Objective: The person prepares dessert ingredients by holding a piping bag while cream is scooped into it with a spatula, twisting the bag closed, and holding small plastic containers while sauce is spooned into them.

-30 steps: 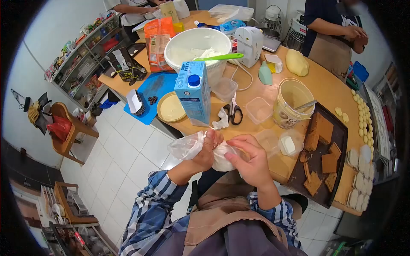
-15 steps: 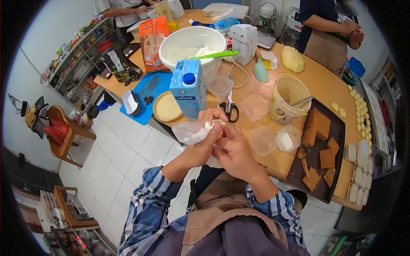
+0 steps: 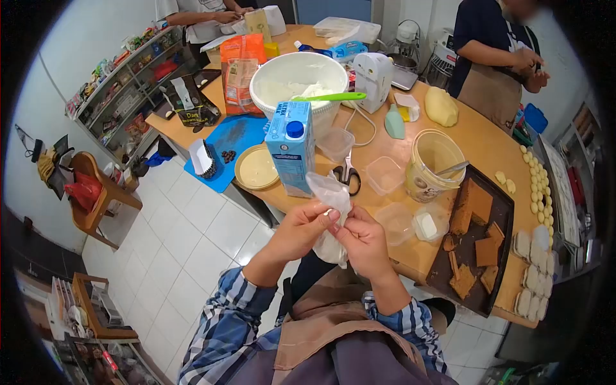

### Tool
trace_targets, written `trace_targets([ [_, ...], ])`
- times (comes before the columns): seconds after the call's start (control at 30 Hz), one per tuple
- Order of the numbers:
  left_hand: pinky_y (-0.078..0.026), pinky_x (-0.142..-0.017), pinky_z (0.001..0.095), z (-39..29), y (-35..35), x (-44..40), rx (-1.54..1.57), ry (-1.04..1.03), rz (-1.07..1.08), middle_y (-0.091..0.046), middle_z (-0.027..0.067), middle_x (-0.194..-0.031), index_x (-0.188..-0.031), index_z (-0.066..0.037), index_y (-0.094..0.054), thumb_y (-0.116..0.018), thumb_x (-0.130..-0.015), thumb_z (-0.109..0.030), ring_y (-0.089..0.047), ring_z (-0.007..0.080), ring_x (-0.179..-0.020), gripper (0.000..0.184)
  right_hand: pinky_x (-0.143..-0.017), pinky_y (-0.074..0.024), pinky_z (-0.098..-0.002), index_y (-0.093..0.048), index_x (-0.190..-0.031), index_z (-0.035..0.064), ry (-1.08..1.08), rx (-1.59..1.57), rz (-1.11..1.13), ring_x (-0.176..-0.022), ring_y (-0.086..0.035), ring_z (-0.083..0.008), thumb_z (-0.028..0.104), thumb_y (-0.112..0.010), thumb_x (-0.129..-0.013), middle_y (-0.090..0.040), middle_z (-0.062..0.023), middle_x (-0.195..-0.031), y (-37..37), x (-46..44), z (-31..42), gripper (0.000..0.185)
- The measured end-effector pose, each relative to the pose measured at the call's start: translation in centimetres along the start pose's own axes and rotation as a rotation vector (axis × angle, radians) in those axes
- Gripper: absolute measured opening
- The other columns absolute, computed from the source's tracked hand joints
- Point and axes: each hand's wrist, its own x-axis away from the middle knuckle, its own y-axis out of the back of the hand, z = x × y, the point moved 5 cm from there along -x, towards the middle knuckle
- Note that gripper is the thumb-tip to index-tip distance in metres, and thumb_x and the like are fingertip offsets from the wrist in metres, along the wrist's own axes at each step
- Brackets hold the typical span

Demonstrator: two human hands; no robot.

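Observation:
Both hands grip a translucent plastic piping bag in front of my apron, just off the table's front edge. My left hand pinches its gathered middle from the left, thumb on top. From the right, my right hand closes its fingers on the same part. One loose end of the bag points up toward the table, while the fuller, whitish part hangs below my fingers. Beyond the bag stand a blue milk carton and black-handled scissors.
A white tub holds cream and a green spatula. On the right are a cream-coloured bucket, clear plastic containers and a dark tray with brown cake pieces. Two other people stand across the table.
The bag's loose end has swung from pointing left to pointing up and away. My hands have moved slightly lower and stay on the bag. The head view has shifted a little.

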Motion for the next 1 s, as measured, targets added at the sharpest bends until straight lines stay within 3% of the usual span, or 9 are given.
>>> trace_targets([
  [0.17, -0.044, -0.072, 0.0225, 0.8, -0.1, 0.0, 0.171, -0.112, -0.051, -0.062, 0.005, -0.096, -0.106, 0.002, -0.059, -0.053, -0.091, -0.014, -0.057, 0.009, -0.085, 0.022, -0.074, -0.0436, -0.0303, -0.063, -0.077, -0.0059, 0.079, 0.191, -0.094, -0.088, -0.055, -0.0202, 0.004, -0.068, -0.077, -0.057, -0.0108, -0.082, 0.2, 0.7, 0.7, 0.011],
  [0.3, -0.049, -0.08, 0.0305, 0.6, -0.6, 0.0, 0.311, -0.191, -0.049, -0.063, 0.0112, -0.099, -0.105, 0.005, -0.059, -0.054, -0.09, -0.009, -0.061, 0.0168, -0.09, 0.021, -0.07, -0.0436, -0.0274, -0.066, -0.084, -0.0043, -0.035, -0.072, -0.17, -0.085, -0.055, -0.016, 0.003, -0.069, -0.075, -0.057, -0.0083, -0.081, 0.2, 0.7, 1.8, 0.011],
  [0.4, -0.047, -0.074, 0.0239, 0.4, -1.5, 0.1, 0.334, -0.255, -0.088, -0.063, 0.0085, -0.097, -0.107, 0.003, -0.058, -0.053, -0.09, -0.007, -0.06, 0.0127, -0.088, 0.02, -0.066, -0.043, -0.0251, -0.067, -0.088, -0.0036, 0.011, -0.012, -0.165, -0.078, -0.055, -0.0141, 0.002, -0.069, -0.076, -0.057, -0.0069, -0.08, 0.7, 1.0, 2.0, 0.013],
  [0.5, -0.045, -0.08, 0.0241, 1.4, -1.5, 0.0, 0.295, -0.311, -0.078, -0.061, 0.0086, -0.105, -0.108, 0.004, -0.058, -0.051, -0.09, -0.004, -0.058, 0.0128, -0.095, 0.021, -0.063, -0.0421, -0.0237, -0.066, -0.087, -0.0041, 0.047, 0.062, -0.194, -0.072, -0.054, -0.0137, 0.002, -0.068, -0.076, -0.057, -0.0065, -0.078, 1.1, 1.2, 2.1, 0.012],
  [0.6, -0.043, -0.08, 0.0232, 2.0, -1.5, 0.2, -0.004, -0.327, -0.166, -0.059, 0.0053, -0.105, -0.107, 0.003, -0.057, -0.048, -0.092, -0.004, -0.054, 0.0103, -0.095, 0.019, -0.06, -0.041, -0.0233, -0.066, -0.086, -0.0046, 0.088, 0.101, -0.234, -0.069, -0.052, -0.0128, 0.001, -0.066, -0.078, -0.056, -0.0063, -0.077, 1.1, 1.3, 2.5, 0.01],
  [0.7, -0.041, -0.074, 0.0229, 1.2, -3.4, 0.9, -0.042, -0.26, -0.188, -0.055, 0.0013, -0.098, -0.103, 0.003, -0.056, -0.046, -0.093, -0.005, -0.049, 0.008, -0.087, 0.016, -0.059, -0.0405, -0.023, -0.065, -0.087, -0.0055, 0.136, 0.133, -0.261, -0.067, -0.051, -0.0126, 0.0, -0.065, -0.079, -0.055, -0.0067, -0.077, 1.3, 1.1, 2.8, 0.009],
  [0.73, -0.039, -0.065, 0.0277, 2.0, -3.0, 1.1, -0.175, -0.297, -0.195, -0.051, 0.0045, -0.082, -0.093, 0.003, -0.053, -0.045, -0.092, -0.005, -0.047, 0.0137, -0.073, 0.011, -0.059, -0.0404, -0.0229, -0.064, -0.087, -0.0058, 0.14, 0.111, -0.27, -0.067, -0.051, -0.0128, 0.0, -0.064, -0.079, -0.055, -0.0068, -0.078, 1.4, 1.0, 2.6, 0.01],
  [0.83, -0.037, -0.06, 0.0327, 0.3, -3.7, 1.5, -0.65, -0.378, -0.229, -0.047, 0.0114, -0.075, -0.085, 0.004, -0.048, -0.046, -0.09, -0.003, -0.044, 0.0232, -0.065, 0.009, -0.06, -0.0402, -0.023, -0.063, -0.086, -0.007, 0.084, 0.077, -0.245, -0.068, -0.051, -0.0139, 0.001, -0.065, -0.079, -0.053, -0.0073, -0.08, 1.5, 0.9, 2.1, 0.011],
  [1.0, -0.036, -0.056, 0.0347, 0.4, -3.7, 1.5, -0.649, -0.435, -0.288, -0.043, 0.0152, -0.071, -0.082, 0.004, -0.047, -0.048, -0.086, -0.001, -0.042, 0.0287, -0.062, 0.006, -0.063, -0.0404, -0.0248, -0.062, -0.083, -0.0068, 0.184, 0.267, -0.213, -0.075, -0.049, -0.0161, 0.002, -0.066, -0.077, -0.05, -0.0087, -0.087, 1.4, 1.1, 2.3, 0.011],
])
